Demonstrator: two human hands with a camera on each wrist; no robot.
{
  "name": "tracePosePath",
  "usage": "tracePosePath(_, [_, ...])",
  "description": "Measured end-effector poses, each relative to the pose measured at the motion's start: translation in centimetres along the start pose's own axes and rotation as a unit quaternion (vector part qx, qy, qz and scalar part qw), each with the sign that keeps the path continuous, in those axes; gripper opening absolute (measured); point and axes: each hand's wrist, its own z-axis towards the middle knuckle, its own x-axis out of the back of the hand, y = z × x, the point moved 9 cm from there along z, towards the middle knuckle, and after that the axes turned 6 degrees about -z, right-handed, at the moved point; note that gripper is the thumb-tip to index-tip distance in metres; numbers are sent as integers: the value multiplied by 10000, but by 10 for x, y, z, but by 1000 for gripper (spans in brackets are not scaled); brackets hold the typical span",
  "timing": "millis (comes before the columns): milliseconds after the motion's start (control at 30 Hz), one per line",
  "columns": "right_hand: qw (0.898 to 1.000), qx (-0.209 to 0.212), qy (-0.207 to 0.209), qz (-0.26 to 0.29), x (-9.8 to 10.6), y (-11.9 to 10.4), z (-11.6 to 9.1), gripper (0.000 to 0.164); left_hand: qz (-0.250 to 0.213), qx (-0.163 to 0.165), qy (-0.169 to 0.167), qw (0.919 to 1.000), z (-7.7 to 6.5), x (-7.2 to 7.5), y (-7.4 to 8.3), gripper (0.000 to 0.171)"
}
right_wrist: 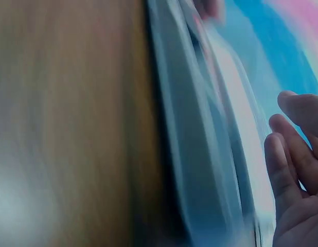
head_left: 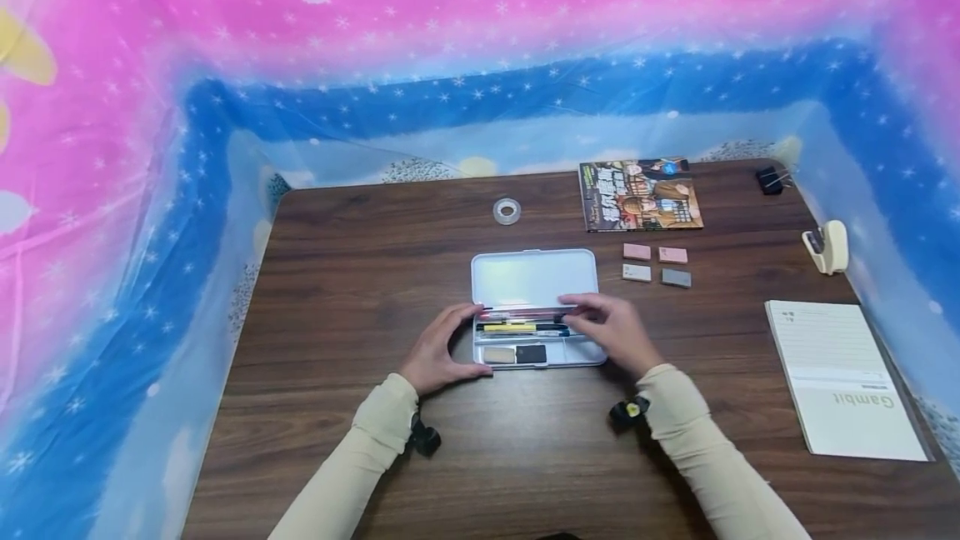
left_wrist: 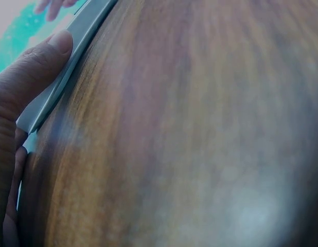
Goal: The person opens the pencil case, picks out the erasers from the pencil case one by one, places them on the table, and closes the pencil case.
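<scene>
An open white pencil case (head_left: 534, 280) lies on the table, its lid folded back away from me. Pens and pencils, one of them a yellow pen (head_left: 510, 327), fill its upper compartment. In the front compartment sit a beige eraser (head_left: 498, 355) and a black eraser (head_left: 532, 354). My left hand (head_left: 438, 350) grips the case's left end; its thumb (left_wrist: 48, 59) presses the front edge in the left wrist view. Over the right end of the case is my right hand (head_left: 615, 332). Its fingers (right_wrist: 282, 170) are loosely bent, with nothing seen in them in the right wrist view.
Behind the case lies a tape roll (head_left: 507, 211). To the right are a pink eraser (head_left: 637, 252), several similar blocks and a comic book (head_left: 641, 194). Farther right are a binder clip (head_left: 770, 180), a stapler (head_left: 828, 248) and a notepad (head_left: 847, 382). Patterned cloth surrounds the wooden table (head_left: 360, 273).
</scene>
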Motion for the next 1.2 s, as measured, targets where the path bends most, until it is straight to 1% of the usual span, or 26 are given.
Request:
tracePosePath(33, [9998, 107, -142, -74, -12, -8, -1, 32, -9, 3, -7, 10000, 0, 0, 0, 100])
tracePosePath(100, [9980, 458, -327, -281, -34, -23, -2, 31, -23, 5, -7, 10000, 0, 0, 1, 100])
tracePosePath(200, [9916, 912, -512, -757, -58, -40, -4, 30, -52, -63, 20, 10000, -1, 0, 2, 100])
tracePosePath(300, [9835, 1209, -619, -1194, -74, -49, -5, 30, -56, -116, 26, 9999, 0, 1, 3, 100])
tracePosePath(400, [9769, 1388, -715, -1458, -84, -53, -5, 30, -33, -155, 21, 9999, 0, 0, 3, 100])
tracePosePath(567, [9700, 1554, -893, -1643, -92, -55, -4, 33, 9, -203, 35, 9998, 0, 1, 2, 100])
tracePosePath(867, [9632, 1642, -1025, -1865, -95, -61, -3, 33, 1, -232, 56, 9997, 1, 2, 3, 99])
tracePosePath(1033, [9643, 1516, -1114, -1861, -97, -59, -2, 33, 12, -226, 58, 9997, 1, 1, 2, 99])
tracePosePath(1200, [9675, 1611, -1010, -1665, -94, -58, -3, 28, -8, -156, 41, 9999, -1, 1, 1, 99])
